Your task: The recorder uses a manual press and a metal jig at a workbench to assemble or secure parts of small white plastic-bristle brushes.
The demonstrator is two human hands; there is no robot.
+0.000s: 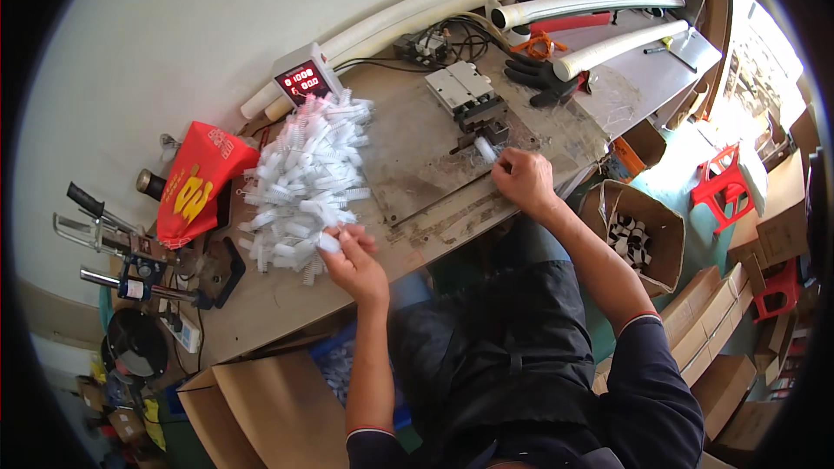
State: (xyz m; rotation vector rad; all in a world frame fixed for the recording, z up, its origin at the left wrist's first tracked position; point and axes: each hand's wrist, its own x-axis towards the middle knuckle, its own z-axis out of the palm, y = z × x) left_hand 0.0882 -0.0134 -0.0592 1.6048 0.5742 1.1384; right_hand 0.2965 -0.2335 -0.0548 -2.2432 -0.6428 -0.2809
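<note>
A heap of short white ribbed plastic tube pieces (306, 172) lies on the workbench (287, 295), left of a worn metal plate (417, 152). My left hand (352, 262) is at the heap's near edge, fingers closed on one white piece (328, 242). My right hand (523, 179) rests at the plate's right side and pinches another white piece (485, 149) against a small metal fixture (471, 97) mounted on the plate.
A box with a red digital display (301, 78) stands behind the heap. A red bag (198, 181) and hand tools (130, 252) lie left. White pipes (556, 9) and a black glove (540, 76) lie at the back. Open cardboard boxes (638, 234) stand right and below.
</note>
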